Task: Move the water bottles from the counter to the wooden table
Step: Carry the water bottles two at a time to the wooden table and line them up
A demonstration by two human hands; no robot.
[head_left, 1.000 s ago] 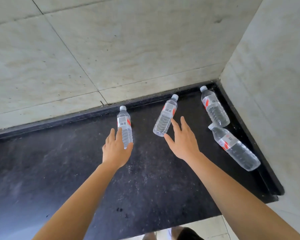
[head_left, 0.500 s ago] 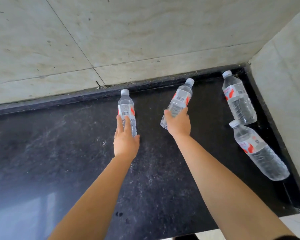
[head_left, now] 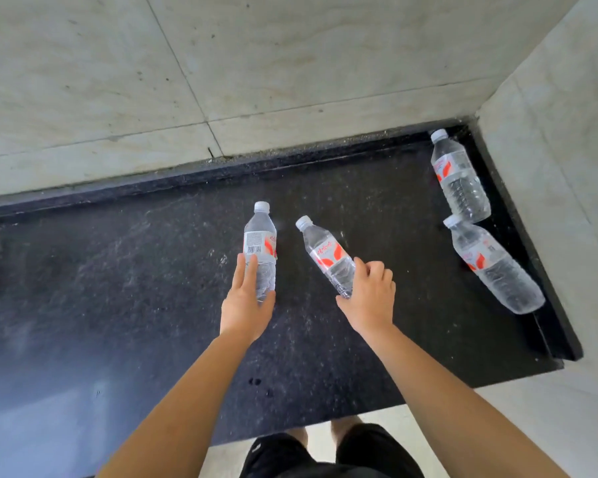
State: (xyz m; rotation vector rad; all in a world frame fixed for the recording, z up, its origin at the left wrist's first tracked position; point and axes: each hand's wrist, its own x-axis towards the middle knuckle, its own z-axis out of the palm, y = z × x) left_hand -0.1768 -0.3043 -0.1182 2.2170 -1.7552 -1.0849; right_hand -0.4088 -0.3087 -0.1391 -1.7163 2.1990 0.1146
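Bottles in both hands, pickup stage. Left hand (head_left: 246, 305) wrapped around lower body of left bottle (head_left: 260, 250), fingers (head_left: 250, 276) laid long up the front, thumb on the other side; bottle near upright, cap away from body. Right hand (head_left: 370, 296) curled tight on base end of right bottle (head_left: 328, 258), knuckles bent, bottle tilted with cap leaning left toward the other one. Low grip on both probably chosen to keep labels and caps clear and give the wrists leverage for lifting. Cannot tell whether either base is off the counter (head_left: 118, 288) yet.

Two more bottles parked at right end of counter: corner bottle (head_left: 460, 175) against the back corner, near bottle (head_left: 494, 265) angled along the side wall (head_left: 549, 132), cap almost touching the first one's base. Likely left for a second trip, one per hand.

Wooden table not in view, so a turn and carry needed. Thin plastic walls, water inside: expect some flex under squeeze, firm hold advised.
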